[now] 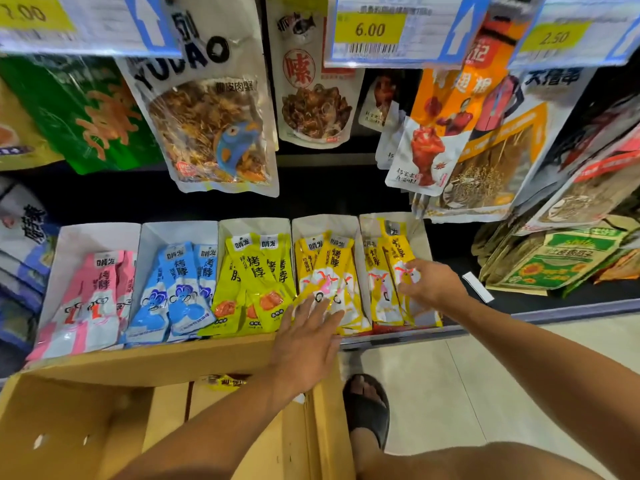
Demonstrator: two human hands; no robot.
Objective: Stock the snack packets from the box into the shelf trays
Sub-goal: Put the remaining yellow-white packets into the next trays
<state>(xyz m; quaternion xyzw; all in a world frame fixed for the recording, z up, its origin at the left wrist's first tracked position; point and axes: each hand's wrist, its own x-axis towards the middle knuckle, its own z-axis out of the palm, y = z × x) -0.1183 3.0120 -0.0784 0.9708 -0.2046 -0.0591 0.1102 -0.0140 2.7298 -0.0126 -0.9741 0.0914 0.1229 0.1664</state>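
Note:
Several white shelf trays (pixel 349 225) stand in a row on the low shelf, holding pink packets (pixel 93 299), blue packets (pixel 176 289), lemon-yellow packets (pixel 256 275) and orange-yellow packets (pixel 329 268). My left hand (pixel 308 337) lies flat, fingers spread, on the front of the orange-yellow packets in the fourth tray. My right hand (pixel 429 282) rests on the orange-yellow packets (pixel 398 258) in the rightmost tray, fingers touching them. The open cardboard box (pixel 104 410) sits below the shelf edge, with one yellow packet (pixel 225 382) visible inside.
Hanging snack bags (pixel 214 109) and price tags (pixel 370 29) crowd the space above the trays. Stacked green and brown bags (pixel 554 265) fill the shelf at right. My sandalled foot (pixel 367 407) stands on the tiled floor beside the box.

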